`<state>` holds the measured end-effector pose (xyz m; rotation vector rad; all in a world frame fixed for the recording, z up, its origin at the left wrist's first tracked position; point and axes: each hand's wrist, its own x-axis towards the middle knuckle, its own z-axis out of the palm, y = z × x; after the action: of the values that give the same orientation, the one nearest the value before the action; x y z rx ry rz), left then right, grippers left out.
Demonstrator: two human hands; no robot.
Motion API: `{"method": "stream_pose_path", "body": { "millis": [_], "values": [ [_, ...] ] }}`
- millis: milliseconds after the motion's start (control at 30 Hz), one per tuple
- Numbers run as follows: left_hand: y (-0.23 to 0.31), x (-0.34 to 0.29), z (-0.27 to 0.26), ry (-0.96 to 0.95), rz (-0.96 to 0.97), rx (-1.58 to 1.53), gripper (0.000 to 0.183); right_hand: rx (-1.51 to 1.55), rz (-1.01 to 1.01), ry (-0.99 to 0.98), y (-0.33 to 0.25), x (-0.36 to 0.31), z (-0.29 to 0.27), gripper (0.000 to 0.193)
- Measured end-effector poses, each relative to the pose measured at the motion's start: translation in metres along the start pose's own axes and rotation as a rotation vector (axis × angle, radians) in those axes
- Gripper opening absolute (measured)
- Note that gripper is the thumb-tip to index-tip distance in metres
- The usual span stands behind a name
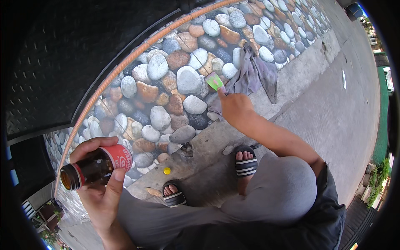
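My left hand [96, 199] is wrapped round a brown glass bottle [93, 166] with a red label. The bottle is tilted nearly sideways, its uncapped mouth toward the lower left; how much liquid is inside I cannot tell. Farther off, my right hand [235, 106] reaches forward and grips a small flat green piece [214, 81] at its near end, over the pebble-patterned surface [189, 80]. Whether it is a scraper or a packet I cannot make out. Close beside that hand lies a crumpled grey cloth [254, 75], partly on the pebbles and partly on the concrete edge.
A yellow bottle cap [167, 171] rests on the concrete near my sandalled left foot [173, 193]. An orange-brown rod or hose [137, 49] curves along the far edge of the pebbles, beside a dark textured panel [75, 50]. Concrete paving [333, 108] extends to the right.
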<state>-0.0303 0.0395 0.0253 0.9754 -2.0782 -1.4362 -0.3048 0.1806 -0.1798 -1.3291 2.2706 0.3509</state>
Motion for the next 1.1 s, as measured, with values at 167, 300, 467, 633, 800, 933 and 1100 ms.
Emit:
{"method": "stream_pose_path", "body": {
  "millis": [167,300,467,633,800,933,1100],
  "values": [
    [0.004,-0.006,-0.003,0.005,0.005,-0.014,0.056,-0.108,-0.024,-0.024,-0.002,-0.004,-0.003,0.057],
    [0.004,-0.011,-0.008,0.008,-0.022,0.014,0.057,-0.144,-0.044,0.015,-0.009,0.003,-0.012,0.057],
    [0.004,-0.013,-0.013,0.003,0.004,-0.027,0.057,-0.078,-0.028,0.041,-0.012,0.000,0.002,0.059],
    [0.007,-0.005,0.005,-0.040,-0.013,-0.009,0.057,-0.080,-0.048,0.010,0.003,-0.009,0.001,0.057],
    [0.004,-0.018,-0.019,-0.033,0.012,0.073,0.051,-0.033,-0.085,0.128,-0.016,0.010,-0.005,0.052],
    [-0.005,-0.014,-0.012,-0.059,0.034,0.097,0.053,0.095,-0.100,0.001,-0.005,0.000,0.004,0.064],
    [0.019,-0.004,0.000,-0.065,0.095,0.100,0.037,0.055,-0.077,0.123,0.009,-0.002,-0.001,0.054]
  ]
}}
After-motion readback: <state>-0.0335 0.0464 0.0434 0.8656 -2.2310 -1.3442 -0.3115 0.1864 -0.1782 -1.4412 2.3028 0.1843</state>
